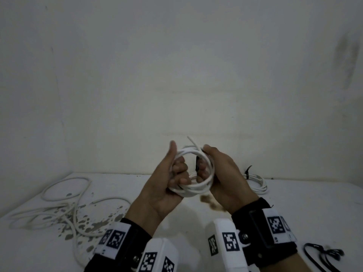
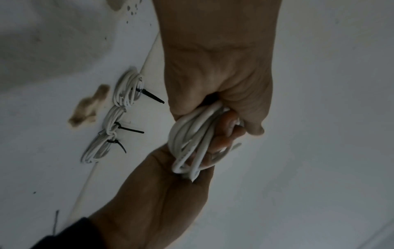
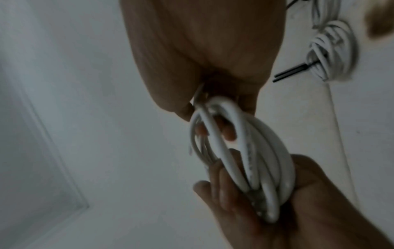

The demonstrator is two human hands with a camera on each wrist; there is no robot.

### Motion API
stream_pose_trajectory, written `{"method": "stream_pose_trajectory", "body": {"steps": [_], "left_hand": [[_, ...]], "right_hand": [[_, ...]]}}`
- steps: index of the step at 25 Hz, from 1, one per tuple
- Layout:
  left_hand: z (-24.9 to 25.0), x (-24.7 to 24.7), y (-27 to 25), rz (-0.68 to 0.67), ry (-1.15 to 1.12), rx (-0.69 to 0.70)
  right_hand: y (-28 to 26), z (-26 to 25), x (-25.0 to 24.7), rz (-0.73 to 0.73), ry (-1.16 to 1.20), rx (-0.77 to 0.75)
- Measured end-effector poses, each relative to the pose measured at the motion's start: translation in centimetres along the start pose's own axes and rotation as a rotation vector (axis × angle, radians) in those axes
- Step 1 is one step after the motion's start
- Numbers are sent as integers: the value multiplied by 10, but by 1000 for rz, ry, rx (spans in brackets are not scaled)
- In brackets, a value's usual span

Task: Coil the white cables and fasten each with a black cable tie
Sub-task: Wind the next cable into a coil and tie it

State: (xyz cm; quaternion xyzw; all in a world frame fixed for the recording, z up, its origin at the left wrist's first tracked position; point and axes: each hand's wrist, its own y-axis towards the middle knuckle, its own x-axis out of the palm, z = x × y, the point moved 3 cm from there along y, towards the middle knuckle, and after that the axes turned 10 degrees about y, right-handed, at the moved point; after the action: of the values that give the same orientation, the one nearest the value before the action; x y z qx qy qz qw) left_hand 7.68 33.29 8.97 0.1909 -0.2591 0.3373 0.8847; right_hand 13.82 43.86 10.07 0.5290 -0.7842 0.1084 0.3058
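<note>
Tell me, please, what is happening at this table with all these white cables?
A person is bundling cables. Both hands hold one coiled white cable above the table: the left hand grips one side of it, and the right hand grips the other, with a black cable tie at its fingers, not yet fastened round the coil. Three tied coils lie finished on the table, loose cable waits at the left, and spare ties lie at the right.

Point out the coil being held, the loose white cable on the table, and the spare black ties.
held coil (image 1: 193, 190): head view, lower loops between both hands.
loose white cable (image 1: 64, 195): head view, its far loop.
spare black ties (image 1: 322, 254): head view, looped bundle.
</note>
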Motion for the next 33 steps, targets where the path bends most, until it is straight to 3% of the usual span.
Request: {"method": "stream_pose_trajectory", "body": {"steps": [3,6,18,24,28,33], "left_hand": [[9,-6,1,54,-27,84],[17,-7,1,85,-62,105],[24,-38,4,336,75,38],[17,-29,1,-16,198,-84],[23,-38,-8,-287,42,-227],[22,-39,-4,-298,166,-217]], "right_hand": [[-1,10,8,-156,217,146],[0,23,16,-191,347,154],[-1,46,17,-175,-113,-96],[-7,16,14,-158,-413,-333],[-11,9,18,-318,-578,-296],[-14,10,21,-384,-641,-344]]}}
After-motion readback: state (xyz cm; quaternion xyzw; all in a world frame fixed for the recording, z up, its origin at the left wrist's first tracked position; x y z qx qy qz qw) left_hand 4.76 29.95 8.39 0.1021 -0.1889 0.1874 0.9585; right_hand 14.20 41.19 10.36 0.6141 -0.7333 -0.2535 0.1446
